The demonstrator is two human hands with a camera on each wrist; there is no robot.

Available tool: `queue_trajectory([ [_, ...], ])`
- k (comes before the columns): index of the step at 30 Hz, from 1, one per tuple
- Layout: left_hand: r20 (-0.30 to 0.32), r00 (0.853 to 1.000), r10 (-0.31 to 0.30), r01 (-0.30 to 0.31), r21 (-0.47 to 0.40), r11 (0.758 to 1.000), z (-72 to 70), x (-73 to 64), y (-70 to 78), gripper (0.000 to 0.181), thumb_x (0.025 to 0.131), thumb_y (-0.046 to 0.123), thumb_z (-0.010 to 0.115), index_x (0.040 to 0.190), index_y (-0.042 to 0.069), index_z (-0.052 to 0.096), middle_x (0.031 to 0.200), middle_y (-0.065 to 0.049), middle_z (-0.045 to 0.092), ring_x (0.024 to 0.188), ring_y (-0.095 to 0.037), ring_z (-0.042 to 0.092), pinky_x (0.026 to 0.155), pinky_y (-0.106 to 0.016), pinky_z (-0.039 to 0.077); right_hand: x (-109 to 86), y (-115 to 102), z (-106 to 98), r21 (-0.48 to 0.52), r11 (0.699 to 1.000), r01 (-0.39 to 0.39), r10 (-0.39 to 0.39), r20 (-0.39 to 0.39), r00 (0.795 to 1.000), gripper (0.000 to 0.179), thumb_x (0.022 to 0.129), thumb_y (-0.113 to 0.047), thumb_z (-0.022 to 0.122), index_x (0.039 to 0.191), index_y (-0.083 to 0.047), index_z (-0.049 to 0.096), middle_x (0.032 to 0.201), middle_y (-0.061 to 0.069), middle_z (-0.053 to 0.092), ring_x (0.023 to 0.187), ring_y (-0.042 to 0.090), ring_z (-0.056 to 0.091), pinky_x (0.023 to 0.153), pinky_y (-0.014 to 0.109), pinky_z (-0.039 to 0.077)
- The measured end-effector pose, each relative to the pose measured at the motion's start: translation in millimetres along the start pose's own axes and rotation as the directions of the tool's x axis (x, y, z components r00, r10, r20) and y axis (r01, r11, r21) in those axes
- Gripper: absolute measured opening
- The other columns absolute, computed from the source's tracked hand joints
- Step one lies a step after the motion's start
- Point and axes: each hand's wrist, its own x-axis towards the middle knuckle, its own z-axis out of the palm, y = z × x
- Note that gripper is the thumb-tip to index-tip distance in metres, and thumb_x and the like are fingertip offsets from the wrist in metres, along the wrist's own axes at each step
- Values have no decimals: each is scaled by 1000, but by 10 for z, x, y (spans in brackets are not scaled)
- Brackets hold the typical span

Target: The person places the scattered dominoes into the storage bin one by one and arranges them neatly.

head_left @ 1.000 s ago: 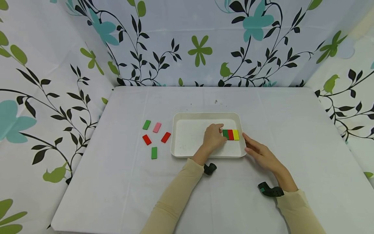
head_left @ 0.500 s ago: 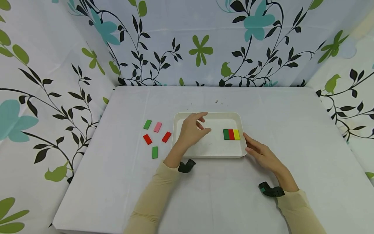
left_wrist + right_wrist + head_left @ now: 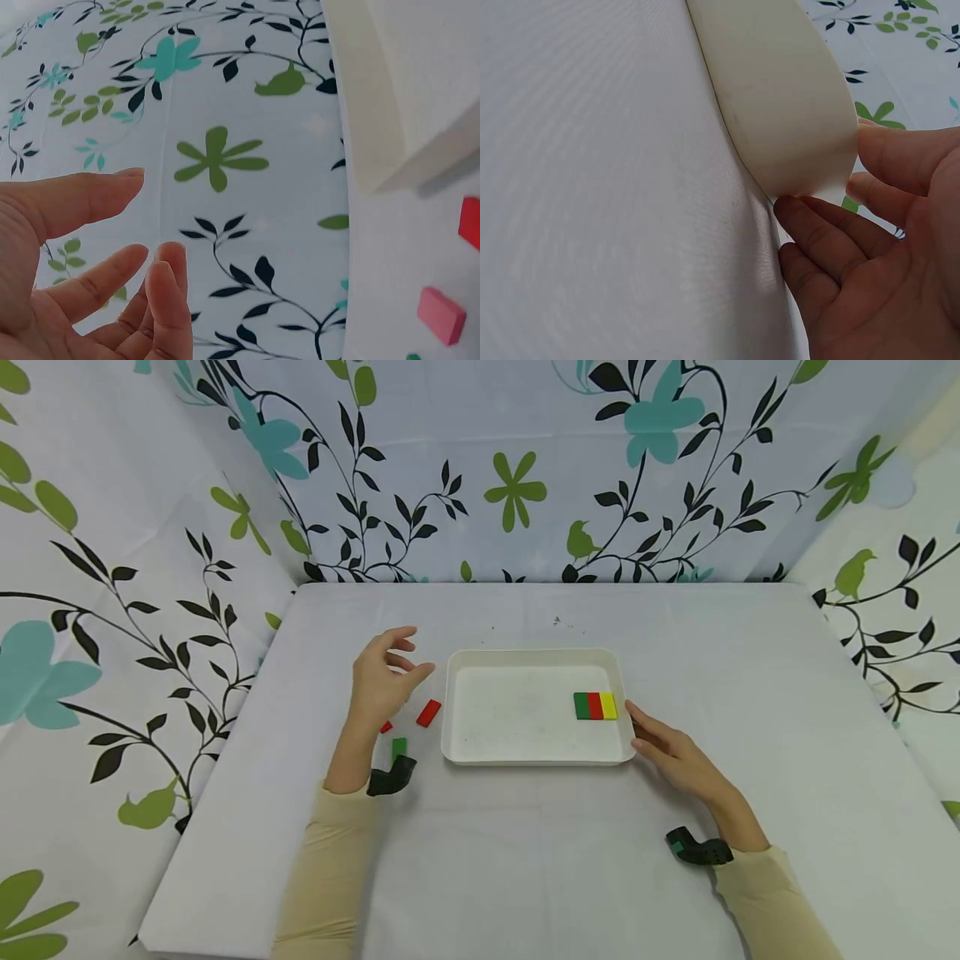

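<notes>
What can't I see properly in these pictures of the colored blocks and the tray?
- Head view: most of one red block, hidden by the left hand and its wrist.
- Head view: the near end of a green block, hidden by the black wrist device.
- Left wrist view: most of a green piece, cut off by the bottom edge.
- Right wrist view: inside the tray, hidden by its wall.

Room over the tray [image 3: 517,710]

There is a way over its left and middle; a tile row [image 3: 595,706] blocks the right, the right hand [image 3: 671,752] its right end; leftward, the left hand [image 3: 381,681] and red tile [image 3: 428,713] obstruct
</notes>
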Motion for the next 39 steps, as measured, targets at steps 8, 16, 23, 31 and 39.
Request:
queue_trajectory([
  [8, -104, 982, -160, 165, 42, 985, -413, -73, -421, 54, 88, 16, 73, 137, 9, 54, 119, -16, 60, 93, -24, 58, 65, -14, 45, -13, -14, 9, 19, 1000, 7, -7, 1, 1000, 60, 101, -12, 52, 154, -7, 25, 158, 20, 26, 138, 45, 36, 96, 1, 29],
  [16, -122, 935, -333, 335, -7, 942, -591, -180, -821, 61, 87, 18, 74, 142, 9, 48, 128, -16, 53, 92, -12, 52, 68, -14, 45, -9, -19, 8, 18, 1000, 14, -14, -2, 1000, 60, 101, -12, 52, 154, -6, 25, 158, 20, 25, 138, 45, 36, 97, 0, 29],
  [23, -33, 919, -393, 389, -83, 917, -558, -225, -1095, 72, 87, 21, 75, 148, 9, 39, 136, -17, 46, 95, -9, 51, 72, -14, 49, -4, -17, 1, 22, 1000, 10, -10, -3, 1000, 60, 101, -12, 52, 154, -6, 25, 158, 20, 26, 138, 45, 36, 97, 0, 29],
  [31, 83, 908, -411, 415, -52, 908, -475, -249, -1307, 75, 86, 16, 75, 150, 10, 37, 139, -17, 45, 93, -9, 51, 74, -13, 46, -7, -11, -5, 15, 1000, -9, 9, 0, 1000, 60, 102, -15, 52, 155, -9, 25, 159, 18, 25, 139, 43, 36, 97, 0, 28],
  [39, 121, 921, -369, 369, 25, 929, -414, -288, -1376, 74, 84, 19, 78, 147, 9, 40, 138, -16, 47, 111, -25, 50, 87, -28, 41, -13, 8, -1, 14, 1000, -11, 12, -4, 1000, 60, 102, -15, 52, 155, -8, 25, 159, 18, 25, 139, 43, 37, 96, 1, 29],
])
